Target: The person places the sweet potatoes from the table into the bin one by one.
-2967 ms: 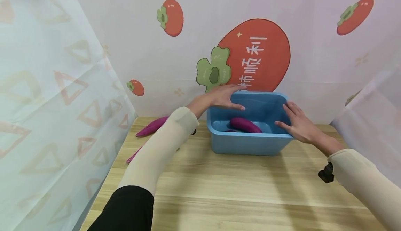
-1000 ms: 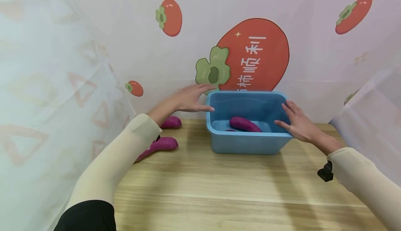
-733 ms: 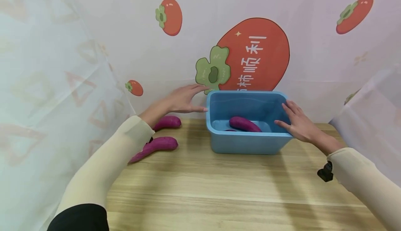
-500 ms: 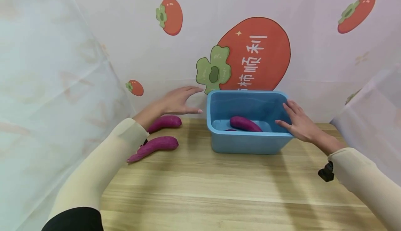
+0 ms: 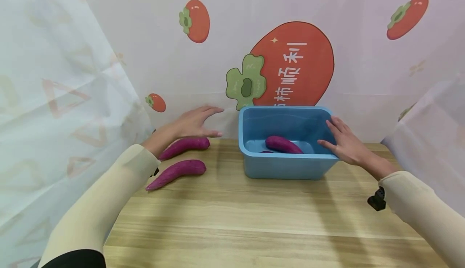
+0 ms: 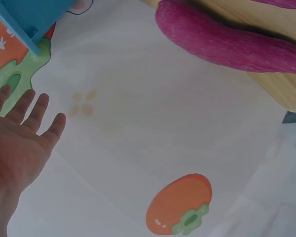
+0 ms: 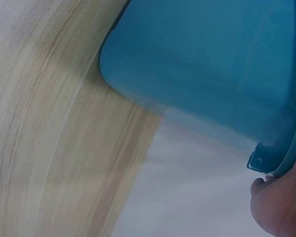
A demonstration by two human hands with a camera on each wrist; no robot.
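My left hand (image 5: 192, 123) hovers with fingers and thumb spread over the left back of the table, holding nothing. Just below it lies a purple-skinned sweet potato (image 5: 189, 143), its tapered end partly behind my wrist. A second sweet potato (image 5: 178, 173) sits in front, roughly parallel. In the left wrist view my palm is bare, and one sweet potato (image 6: 222, 39) shows large at the top. My right hand (image 5: 346, 143) rests on the right rim of a blue plastic bin (image 5: 283, 168), fingers extended. Inside the bin lies a sweet potato (image 5: 283, 144), with a sliver of another beside it.
A wooden table (image 5: 254, 219) carries everything. A white cloth backdrop (image 5: 145, 38) printed with persimmons rises directly behind the bin, and more hanging cloth (image 5: 47, 139) borders the left side. Bare tabletop separates the loose sweet potatoes from the bin.
My left hand has moved left from over the bin to above the loose sweet potatoes, exposing more of both. My right hand and the bin have stayed in place.
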